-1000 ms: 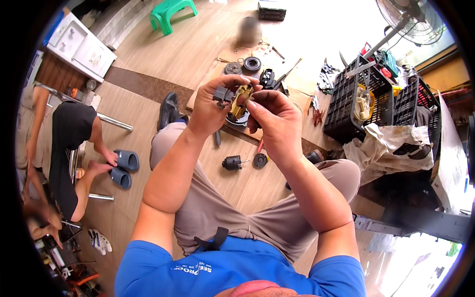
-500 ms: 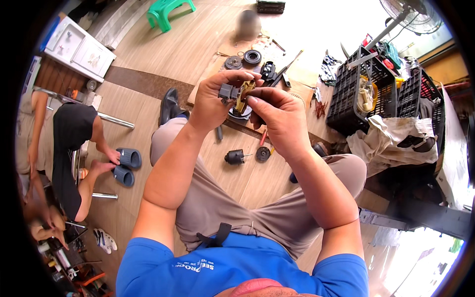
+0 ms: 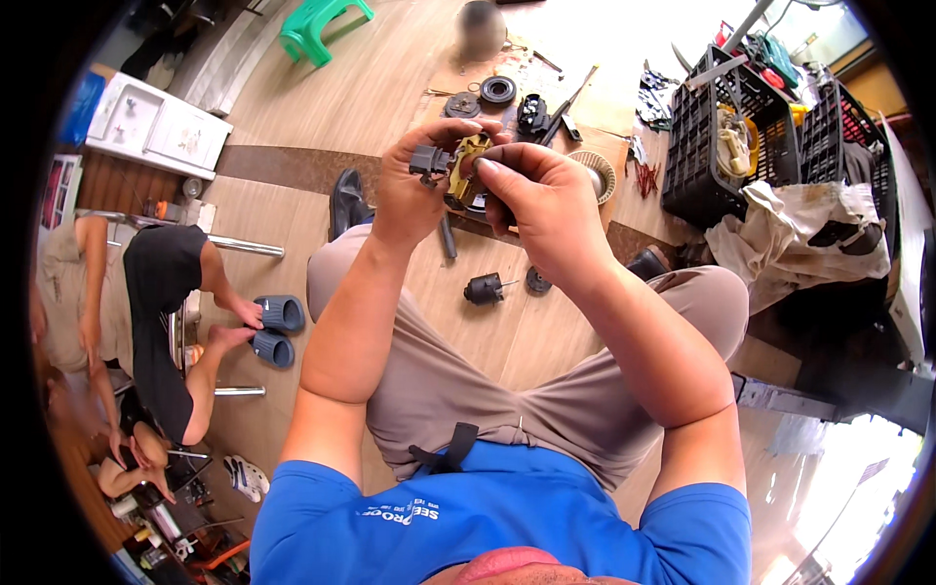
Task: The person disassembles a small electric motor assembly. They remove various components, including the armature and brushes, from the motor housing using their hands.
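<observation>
My left hand is closed around a yellowish plastic motor part, from which a grey connector block juts out on the left. The thumb and fingers of my right hand are pinched against the right side of the same part; any small piece between the fingertips is hidden. Below the hands, a black cylindrical motor with a thin shaft lies on the floor. A dark disc sits beside it, next to my right forearm.
Ahead is a board bearing a black ring, a black housing and a pale finned wheel. Black crates and a cloth stand right. Another person's legs and slippers are left.
The view has shifted, moving floor objects rightward. Both hands still hold the part, now turned slightly. More of the finned wheel shows, and the red handle is out of sight.
</observation>
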A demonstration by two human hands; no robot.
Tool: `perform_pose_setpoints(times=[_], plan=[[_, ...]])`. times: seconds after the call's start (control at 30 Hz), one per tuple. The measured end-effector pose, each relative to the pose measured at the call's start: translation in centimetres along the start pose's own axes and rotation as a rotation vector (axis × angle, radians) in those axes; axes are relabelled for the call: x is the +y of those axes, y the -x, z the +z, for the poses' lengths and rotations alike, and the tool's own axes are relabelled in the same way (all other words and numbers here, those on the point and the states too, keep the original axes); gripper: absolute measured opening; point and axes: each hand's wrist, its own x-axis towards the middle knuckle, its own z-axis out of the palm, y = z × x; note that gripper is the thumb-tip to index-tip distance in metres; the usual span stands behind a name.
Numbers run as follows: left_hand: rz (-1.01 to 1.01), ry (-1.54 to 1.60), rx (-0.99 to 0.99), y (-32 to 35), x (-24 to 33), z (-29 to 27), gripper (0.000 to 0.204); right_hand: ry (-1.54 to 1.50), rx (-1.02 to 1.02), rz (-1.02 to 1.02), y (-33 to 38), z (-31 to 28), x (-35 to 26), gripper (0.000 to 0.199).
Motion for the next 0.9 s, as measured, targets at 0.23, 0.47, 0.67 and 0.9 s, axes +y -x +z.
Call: perform_pose_setpoints(times=[0.23, 0.47, 0.67, 0.9], plan=[[0.108, -0.128, 0.059, 0.2, 0.8, 1.0, 0.031, 0.077, -0.008, 0.001, 0.5, 0.0, 0.5, 0.013], [0.113, -0.176, 0.102, 0.4, 1.1, 0.9, 0.031, 0.138, -0.081, -0.126, 0.8, 0.3, 0.9, 0.016], [0.072, -0.041, 0.113, 0.3, 0.8, 0.2, 0.037, 0.175, -0.144, -0.14, 0.6, 0.0, 1.0, 0.018], [0.133, -0.139, 0.099, 0.4, 1.4, 0.9, 0.032, 0.151, -0.137, -0.121, 0.6, 0.1, 0.9, 0.018]])
